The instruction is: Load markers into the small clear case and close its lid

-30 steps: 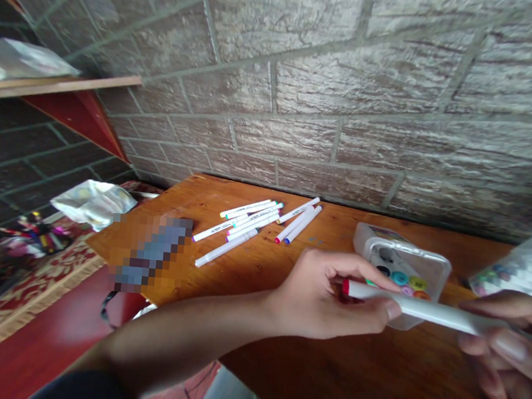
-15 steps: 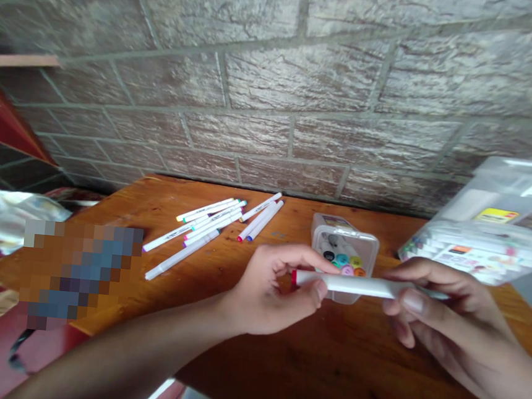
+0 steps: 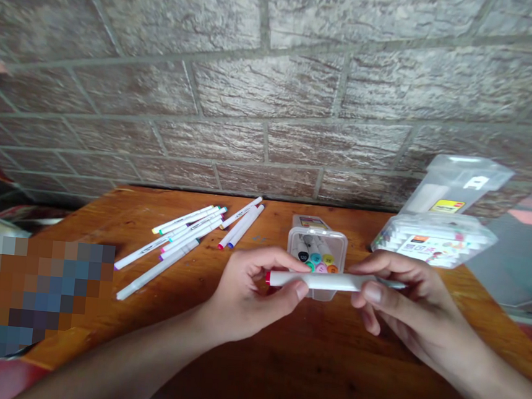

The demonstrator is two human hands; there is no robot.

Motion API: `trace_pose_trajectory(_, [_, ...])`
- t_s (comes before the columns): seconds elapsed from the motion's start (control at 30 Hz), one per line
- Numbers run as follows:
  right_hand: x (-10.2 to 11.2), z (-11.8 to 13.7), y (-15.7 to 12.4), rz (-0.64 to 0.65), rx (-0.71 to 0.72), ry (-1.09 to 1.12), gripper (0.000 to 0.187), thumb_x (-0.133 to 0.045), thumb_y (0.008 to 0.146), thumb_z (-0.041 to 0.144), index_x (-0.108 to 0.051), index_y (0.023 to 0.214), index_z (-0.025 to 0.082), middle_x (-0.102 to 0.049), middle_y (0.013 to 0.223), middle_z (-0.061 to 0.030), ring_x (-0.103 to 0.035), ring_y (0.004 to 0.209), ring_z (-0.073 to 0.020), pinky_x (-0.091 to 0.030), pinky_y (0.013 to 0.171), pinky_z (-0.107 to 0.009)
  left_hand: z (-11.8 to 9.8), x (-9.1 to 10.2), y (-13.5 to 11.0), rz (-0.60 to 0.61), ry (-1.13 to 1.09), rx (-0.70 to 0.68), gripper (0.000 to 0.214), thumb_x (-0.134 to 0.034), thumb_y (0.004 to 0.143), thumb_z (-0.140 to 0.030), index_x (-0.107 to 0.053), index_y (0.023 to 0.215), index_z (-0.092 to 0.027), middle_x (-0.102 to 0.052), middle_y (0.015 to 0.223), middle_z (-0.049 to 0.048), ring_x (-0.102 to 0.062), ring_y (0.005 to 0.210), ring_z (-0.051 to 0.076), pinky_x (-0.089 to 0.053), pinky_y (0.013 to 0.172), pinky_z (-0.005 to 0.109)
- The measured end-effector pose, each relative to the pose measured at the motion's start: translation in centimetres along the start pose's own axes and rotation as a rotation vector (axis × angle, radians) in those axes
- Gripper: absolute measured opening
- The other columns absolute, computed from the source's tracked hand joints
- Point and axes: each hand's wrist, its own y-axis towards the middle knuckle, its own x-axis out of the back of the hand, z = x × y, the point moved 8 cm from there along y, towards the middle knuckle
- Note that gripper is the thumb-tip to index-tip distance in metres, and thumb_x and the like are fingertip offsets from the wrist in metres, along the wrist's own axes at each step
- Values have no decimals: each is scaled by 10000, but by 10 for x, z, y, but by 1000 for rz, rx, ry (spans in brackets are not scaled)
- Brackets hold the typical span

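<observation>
A white marker with a red end lies level across both my hands, above the near side of the table. My left hand pinches it close to the red end, between thumb and forefinger. Toward the other, grey tapered end, my right hand grips it with thumb and fingers. Just behind the marker stands a small clear plastic case, holding several markers with round coloured ends facing me. Its lower front is partly covered by the held marker and my left fingers.
Several white markers with coloured ends lie loosely on the wooden table at the left. At the back right is a clear case of markers with its lid raised. A stone-patterned wall rises behind the table.
The view has shifted to the right, so the table things appear further left. Both hands keep their hold on the marker, in much the same pose.
</observation>
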Motion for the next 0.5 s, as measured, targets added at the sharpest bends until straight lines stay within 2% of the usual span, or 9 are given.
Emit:
trace_pose_trajectory(0.27, [-1,2,0,-18,-4,-9,181,-904,821,321,-830,940,205,-760,683,-23,-655,468,-107,-546,440,-185,1,1,-3,46,-6,40,190,-733,924,-267,-772,1000,-97,-736,688,54,-593,519,102,-445,480,179])
trace_pose_trajectory(0.5, [0,3,1,-34,-2,-14,197,-913,805,336,-829,917,198,-758,673,-26,-649,460,-110,-545,434,-190,5,2,-2,7,38,43,177,-765,891,-254,-783,959,-92,-761,726,78,-645,579,125,-490,535,190])
